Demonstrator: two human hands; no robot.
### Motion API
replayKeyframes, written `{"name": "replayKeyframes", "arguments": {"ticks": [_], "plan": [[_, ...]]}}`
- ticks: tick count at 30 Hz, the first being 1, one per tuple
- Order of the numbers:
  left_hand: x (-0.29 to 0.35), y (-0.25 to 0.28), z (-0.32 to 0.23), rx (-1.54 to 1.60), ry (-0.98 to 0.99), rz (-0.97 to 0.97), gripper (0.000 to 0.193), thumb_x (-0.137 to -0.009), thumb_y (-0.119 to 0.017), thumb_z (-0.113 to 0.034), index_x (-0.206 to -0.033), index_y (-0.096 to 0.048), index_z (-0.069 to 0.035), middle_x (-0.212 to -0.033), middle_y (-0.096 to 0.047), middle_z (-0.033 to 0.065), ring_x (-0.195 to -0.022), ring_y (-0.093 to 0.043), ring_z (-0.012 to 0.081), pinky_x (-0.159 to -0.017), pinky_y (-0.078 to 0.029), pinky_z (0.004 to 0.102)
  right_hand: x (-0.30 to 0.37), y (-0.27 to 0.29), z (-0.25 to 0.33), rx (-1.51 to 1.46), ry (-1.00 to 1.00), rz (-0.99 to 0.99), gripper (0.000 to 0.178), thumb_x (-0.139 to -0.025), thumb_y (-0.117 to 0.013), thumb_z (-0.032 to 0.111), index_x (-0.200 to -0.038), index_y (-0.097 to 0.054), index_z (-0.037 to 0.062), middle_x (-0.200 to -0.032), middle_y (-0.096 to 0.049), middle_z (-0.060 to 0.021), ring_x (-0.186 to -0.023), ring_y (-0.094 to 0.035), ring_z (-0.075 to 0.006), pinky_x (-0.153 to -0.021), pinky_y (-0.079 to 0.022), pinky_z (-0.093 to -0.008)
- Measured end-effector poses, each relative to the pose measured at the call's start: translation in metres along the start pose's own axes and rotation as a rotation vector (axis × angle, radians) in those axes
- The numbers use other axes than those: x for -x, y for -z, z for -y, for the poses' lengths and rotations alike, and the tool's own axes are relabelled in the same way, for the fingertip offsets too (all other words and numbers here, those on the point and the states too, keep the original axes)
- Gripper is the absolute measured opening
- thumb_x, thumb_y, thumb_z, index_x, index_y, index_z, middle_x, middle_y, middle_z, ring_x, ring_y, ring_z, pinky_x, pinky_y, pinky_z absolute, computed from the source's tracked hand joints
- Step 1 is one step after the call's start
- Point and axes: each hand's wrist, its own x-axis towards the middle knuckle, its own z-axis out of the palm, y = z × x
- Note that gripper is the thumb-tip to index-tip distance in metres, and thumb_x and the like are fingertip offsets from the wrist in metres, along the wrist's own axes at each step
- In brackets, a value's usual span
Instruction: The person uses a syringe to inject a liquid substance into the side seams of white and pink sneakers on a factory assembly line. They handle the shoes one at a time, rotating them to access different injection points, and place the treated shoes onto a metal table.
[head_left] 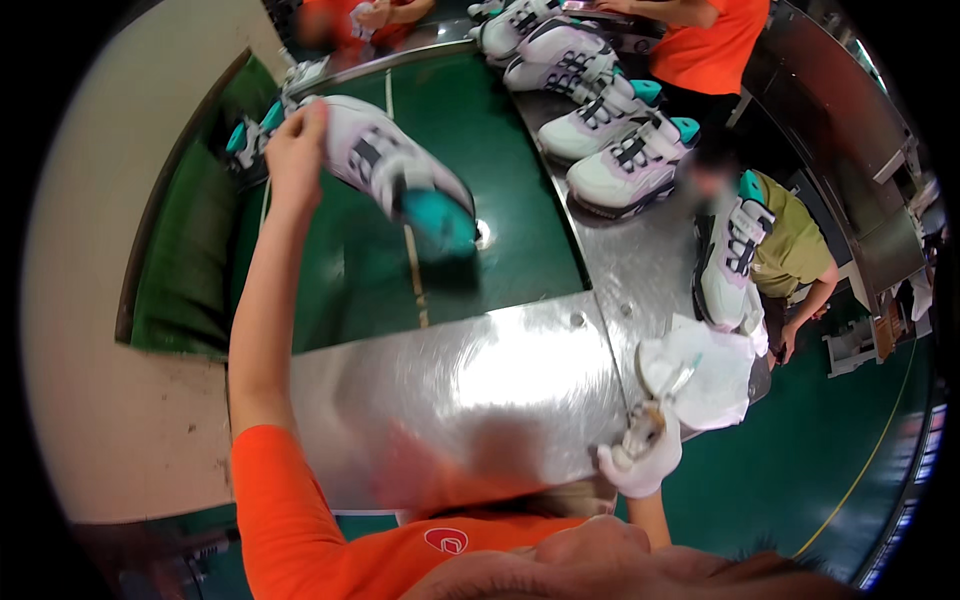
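The left hand (297,145), bare, pinches the toe end of a white-and-lilac sports shoe with black straps and a teal lining (375,160), its fingers closed on it. The shoe is over the far-left part of a dark green conveyor belt (530,240), tilted, with its teal opening toward the near right and blurred; whether it touches the belt I cannot tell.

The right hand (640,455), in a white glove, is at the near right, by the corner of a shiny metal tabletop (400,400). A small brownish item (648,430) shows at its fingers, but it is too unclear to say whether the hand grips it. Just beyond lies a crumpled white sheet (715,375), and behind that stands another white shoe with black straps (728,265).

Farther off, a row of similar shoes (630,165) lines the metal ledge right of the belt. On the left is a green fabric flap (190,240). A person in an olive shirt (795,240) bends at the right; two people in orange shirts are at the far end.
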Motion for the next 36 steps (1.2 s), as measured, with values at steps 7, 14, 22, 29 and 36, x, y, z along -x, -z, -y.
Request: {"name": "replayKeyframes", "arguments": {"ticks": [7,14,22,29,36], "plan": [[-0.057,-0.044,0.196,-0.197,0.569,-0.371,0.048,-0.088,-0.07,-0.031,-0.097,-0.063,0.016,-0.085,-0.068,0.0227,-0.069,-0.07,0.0297,-0.045,-0.055,0.0386,0.017,-0.001,-0.013,0.085,0.031,-0.015,0.086,-0.062,-0.084,0.035,-0.125,-0.046,-0.0084,-0.099,-0.062,-0.0202,-0.078,-0.064,-0.0304,-0.067,-0.055,-0.037],[-0.026,-0.122,0.094,-1.417,-0.065,0.443,0.053,-0.094,-0.055,-0.049,-0.105,-0.069,0.001,-0.095,-0.071,0.0227,-0.092,-0.069,0.0395,-0.082,-0.054,0.0476,0.012,0.001,-0.009,0.103,0.023,0.018,0.081,-0.065,-0.085,0.023,-0.131,-0.045,-0.0027,-0.106,-0.061,-0.0196,-0.082,-0.063,-0.0251,-0.067,-0.054,-0.0326],[-0.001,-0.331,0.055,-0.495,-0.074,1.032,0.105,-0.065,-0.077,-0.066,-0.142,-0.047,-0.002,-0.131,-0.059,0.0246,-0.118,-0.06,0.0332,-0.102,-0.045,0.0381,0.034,-0.004,-0.011,0.042,-0.235,0.039,0.054,-0.059,-0.087,0.042,-0.104,-0.063,0.0236,-0.113,-0.059,-0.0208,-0.077,-0.066,-0.0337,-0.065,-0.056,-0.0387],[0.051,-0.33,0.037,-0.602,-0.242,0.853,0.083,-0.064,-0.08,-0.05,-0.132,-0.053,-0.012,-0.118,-0.067,0.0193,-0.113,-0.063,0.0359,-0.096,-0.047,0.041,0.017,0.004,0.003,-0.014,-0.192,-0.008,0.095,-0.047,-0.091,0.042,-0.122,-0.054,-0.0027,-0.096,-0.068,-0.0127,-0.078,-0.069,-0.0301,-0.07,-0.056,-0.0368],[0.126,-0.263,-0.011,-0.621,-0.225,0.906,0.085,-0.061,-0.08,-0.053,-0.129,-0.053,-0.01,-0.112,-0.069,0.0195,-0.106,-0.065,0.0377,-0.09,-0.05,0.0427,0.001,0.007,0.006,-0.021,-0.25,0.059,0.091,-0.052,-0.087,0.033,-0.129,-0.052,-0.0001,-0.1,-0.068,-0.0114,-0.081,-0.068,-0.0283,-0.074,-0.056,-0.0357]]}}
